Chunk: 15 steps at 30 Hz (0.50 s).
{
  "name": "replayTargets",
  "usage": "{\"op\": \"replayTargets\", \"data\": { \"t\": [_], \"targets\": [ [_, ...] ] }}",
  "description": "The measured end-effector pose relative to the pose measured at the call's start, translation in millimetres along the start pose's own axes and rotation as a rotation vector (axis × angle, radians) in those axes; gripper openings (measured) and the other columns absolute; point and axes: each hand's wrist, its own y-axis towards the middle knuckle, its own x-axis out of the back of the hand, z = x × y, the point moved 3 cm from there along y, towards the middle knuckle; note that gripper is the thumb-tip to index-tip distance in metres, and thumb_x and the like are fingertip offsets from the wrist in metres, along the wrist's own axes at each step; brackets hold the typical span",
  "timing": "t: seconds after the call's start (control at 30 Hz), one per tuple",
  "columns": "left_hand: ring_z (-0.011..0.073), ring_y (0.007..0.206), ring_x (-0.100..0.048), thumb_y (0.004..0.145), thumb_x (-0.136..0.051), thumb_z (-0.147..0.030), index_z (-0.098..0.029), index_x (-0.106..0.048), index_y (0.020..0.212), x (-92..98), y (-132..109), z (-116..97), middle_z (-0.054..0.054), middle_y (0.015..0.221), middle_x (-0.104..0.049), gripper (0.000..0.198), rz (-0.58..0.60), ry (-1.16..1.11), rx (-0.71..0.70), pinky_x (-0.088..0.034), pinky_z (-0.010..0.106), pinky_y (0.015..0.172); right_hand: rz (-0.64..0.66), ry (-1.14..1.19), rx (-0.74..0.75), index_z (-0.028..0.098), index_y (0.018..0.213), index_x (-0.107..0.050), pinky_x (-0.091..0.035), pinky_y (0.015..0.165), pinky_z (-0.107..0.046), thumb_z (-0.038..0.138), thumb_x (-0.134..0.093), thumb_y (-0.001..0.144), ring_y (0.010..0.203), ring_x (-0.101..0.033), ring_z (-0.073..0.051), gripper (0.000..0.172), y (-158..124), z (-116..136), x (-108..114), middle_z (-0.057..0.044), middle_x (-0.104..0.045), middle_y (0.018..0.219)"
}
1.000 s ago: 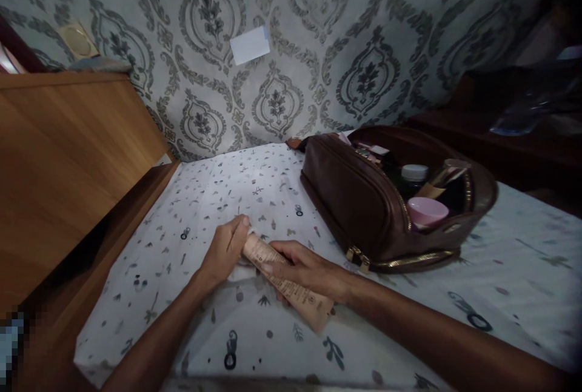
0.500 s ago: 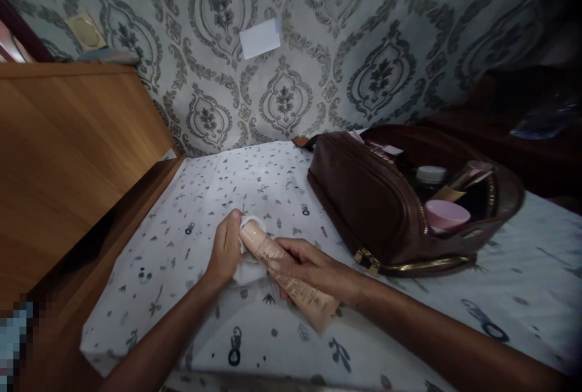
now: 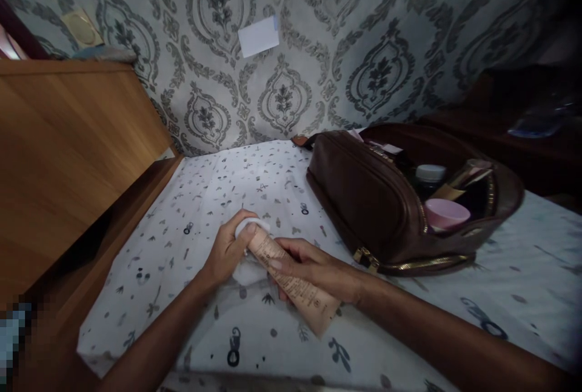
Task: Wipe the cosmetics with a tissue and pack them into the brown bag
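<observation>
A beige squeeze tube (image 3: 302, 289) with fine print lies slanted in my right hand (image 3: 313, 268), its flat end toward the lower right. My right fingers and thumb are wrapped round its middle. At the tube's upper left end, my left hand (image 3: 230, 243) is closed on a white cloth or wipe (image 3: 248, 271), which bunches round that end and hangs below it. The left thumb presses on the tube's end, and the cloth partly hides that end.
To the right stands an open brown leather bag (image 3: 364, 204) holding a pink cup (image 3: 448, 213), a white-capped bottle (image 3: 430, 174) and other items. A patterned sheet (image 3: 236, 180) covers the surface. Left is a wooden panel (image 3: 82, 143); behind is a patterned wall (image 3: 284, 95).
My left thumb has moved over the tube's upper end, and the cloth has shifted round it. My right hand keeps its hold on the tube, almost unmoved.
</observation>
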Motion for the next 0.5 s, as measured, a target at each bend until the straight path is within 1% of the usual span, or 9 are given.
{"op": "replayTargets", "data": {
  "t": [0.07,0.13,0.2,0.23,0.27,0.33,0.4,0.5],
  "targets": [
    [0.0118,0.061,-0.046,0.095,-0.044,-0.052,-0.018,-0.059,0.097,-2.2,-0.4,-2.4,-0.001,0.075,-0.053,0.037,0.002,-0.037,-0.034,-0.037,0.022,0.054,0.098,0.112,-0.033,0.016,0.106,-0.053,-0.053,0.054,-0.024,0.056,-0.075,0.076,0.058,-0.066,-0.013,0.054,2.3,-6.1,-0.2,-0.001,-0.066,0.074],
    [0.0111,0.056,-0.045,0.096,-0.041,-0.053,-0.018,-0.059,0.096,-5.8,-2.4,-4.3,-0.002,0.071,-0.052,0.039,0.022,-0.107,-0.051,-0.036,0.022,0.051,0.225,0.206,-0.092,0.016,0.111,-0.052,-0.054,0.051,-0.025,0.066,-0.064,0.080,0.056,-0.067,-0.015,0.060,3.5,-12.0,-2.0,-0.004,-0.070,0.076],
    [0.0103,0.049,-0.042,0.097,-0.038,-0.053,-0.018,-0.057,0.094,-8.7,-5.1,-5.3,-0.004,0.062,-0.048,0.040,0.039,-0.168,-0.043,-0.034,0.023,0.047,0.315,0.245,-0.123,0.014,0.114,-0.053,-0.049,0.043,-0.022,0.071,-0.056,0.082,0.048,-0.063,-0.013,0.065,3.0,-14.3,-4.4,-0.004,-0.069,0.070],
    [0.0101,0.047,-0.040,0.098,-0.037,-0.052,-0.018,-0.056,0.093,-9.3,-6.2,-5.6,-0.005,0.059,-0.045,0.039,0.041,-0.175,-0.034,-0.033,0.023,0.047,0.324,0.245,-0.121,0.014,0.117,-0.054,-0.046,0.040,-0.020,0.070,-0.057,0.083,0.043,-0.059,-0.011,0.066,2.3,-13.8,-5.3,-0.001,-0.067,0.066],
    [0.0101,0.046,-0.038,0.098,-0.037,-0.052,-0.019,-0.056,0.093,-9.2,-7.0,-6.1,-0.006,0.056,-0.043,0.038,0.038,-0.164,-0.030,-0.032,0.023,0.047,0.308,0.232,-0.112,0.015,0.119,-0.053,-0.043,0.037,-0.019,0.068,-0.059,0.083,0.039,-0.055,-0.009,0.065,1.4,-12.5,-5.9,0.001,-0.065,0.063],
    [0.0105,0.046,-0.037,0.099,-0.037,-0.050,-0.019,-0.055,0.093,-7.9,-7.6,-7.7,-0.007,0.054,-0.041,0.037,0.033,-0.112,-0.035,-0.031,0.023,0.048,0.233,0.178,-0.095,0.017,0.122,-0.051,-0.039,0.035,-0.017,0.064,-0.062,0.084,0.035,-0.049,-0.007,0.061,-0.7,-8.5,-6.9,0.004,-0.061,0.059],
    [0.0108,0.049,-0.037,0.099,-0.037,-0.050,-0.019,-0.054,0.091,-6.2,-6.9,-9.2,-0.006,0.055,-0.040,0.037,0.039,-0.060,-0.044,-0.030,0.024,0.049,0.159,0.081,-0.087,0.017,0.116,-0.052,-0.039,0.035,-0.016,0.061,-0.064,0.084,0.037,-0.049,-0.007,0.056,-2.9,-4.2,-8.3,0.005,-0.059,0.060],
    [0.0109,0.052,-0.037,0.099,-0.036,-0.050,-0.019,-0.052,0.085,-4.5,-4.9,-9.8,-0.006,0.057,-0.038,0.038,0.043,-0.014,-0.030,-0.030,0.024,0.052,0.087,-0.081,-0.050,0.017,0.100,-0.051,-0.040,0.038,-0.015,0.059,-0.067,0.082,0.041,-0.050,-0.006,0.048,-5.2,1.2,-10.8,0.005,-0.057,0.063]
  ]
}}
